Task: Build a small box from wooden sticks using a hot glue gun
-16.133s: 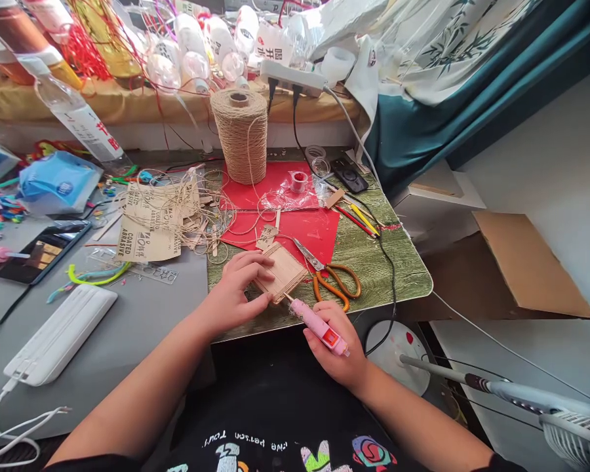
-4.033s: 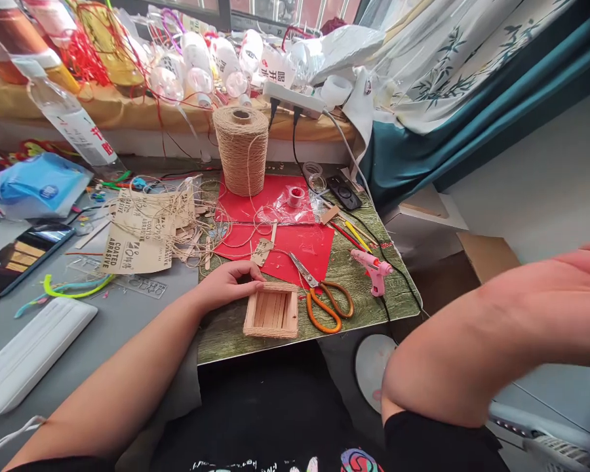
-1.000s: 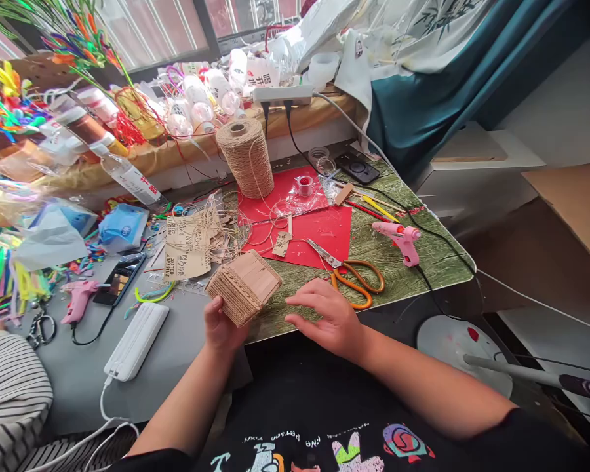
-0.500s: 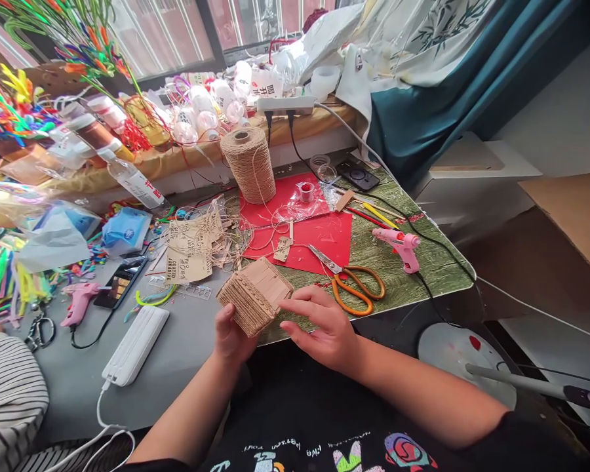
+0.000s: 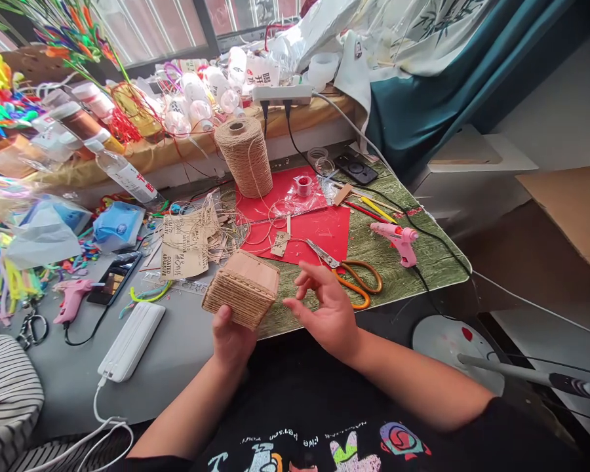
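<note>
My left hand (image 5: 233, 337) grips a small box wrapped in twine (image 5: 240, 292) from below, thumb on its near side. Rows of twine cover the side facing me, and a braided strand runs along the edge of its bare wooden face. A short gap separates the box from my right hand (image 5: 327, 311), whose fingers are apart with nothing in them. Just beyond that hand lie scissors with orange handles (image 5: 361, 278), blades resting on red sheets (image 5: 319, 233). A large spool of twine (image 5: 244, 157) stands farther back, and a loose strand trails from it.
A pink glue gun (image 5: 398, 242) rests at the right, another pink glue gun (image 5: 73, 295) at the left. A white power bank (image 5: 132, 342) lies on the grey table. Sandpaper pieces (image 5: 184, 246) sit left of the red sheets. A person's striped sleeve (image 5: 7, 377) shows at lower left.
My right hand has drawn away from the box and its fingers have lifted. The box has turned in my left hand, showing more of its twine side. The view has shifted slightly.
</note>
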Demonstrator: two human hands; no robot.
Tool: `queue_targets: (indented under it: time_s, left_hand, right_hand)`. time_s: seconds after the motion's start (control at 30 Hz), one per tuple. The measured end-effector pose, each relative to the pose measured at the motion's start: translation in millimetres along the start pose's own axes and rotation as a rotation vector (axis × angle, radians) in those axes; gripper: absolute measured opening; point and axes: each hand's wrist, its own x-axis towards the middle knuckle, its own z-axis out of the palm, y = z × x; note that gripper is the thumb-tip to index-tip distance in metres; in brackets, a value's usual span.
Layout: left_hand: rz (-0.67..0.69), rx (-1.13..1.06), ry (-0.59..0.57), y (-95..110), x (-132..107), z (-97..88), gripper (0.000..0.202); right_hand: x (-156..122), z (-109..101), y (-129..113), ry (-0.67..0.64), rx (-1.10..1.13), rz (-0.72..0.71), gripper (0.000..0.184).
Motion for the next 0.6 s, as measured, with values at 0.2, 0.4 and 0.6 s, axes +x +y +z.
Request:
queue_targets:
  time_s: [0.2, 0.4, 0.6]
  left_hand:
    - [0.051, -0.022, 0.013, 14, 20, -1.5, 0.055]
    - [0.008, 0.000, 0.031, 7, 26, -12.0, 0.056]
    - [-0.070, -0.025, -0.046, 1, 33, -21.8, 0.057]
  right_hand:
    - [-2, -11, 31, -0.451, -0.351, -0.051, 0.029]
    - [-19, -6, 63, -0.724, -0.684, -0.129, 0.020]
    - [-18, -9, 66, -0.721, -0.636, -0.173, 0.015]
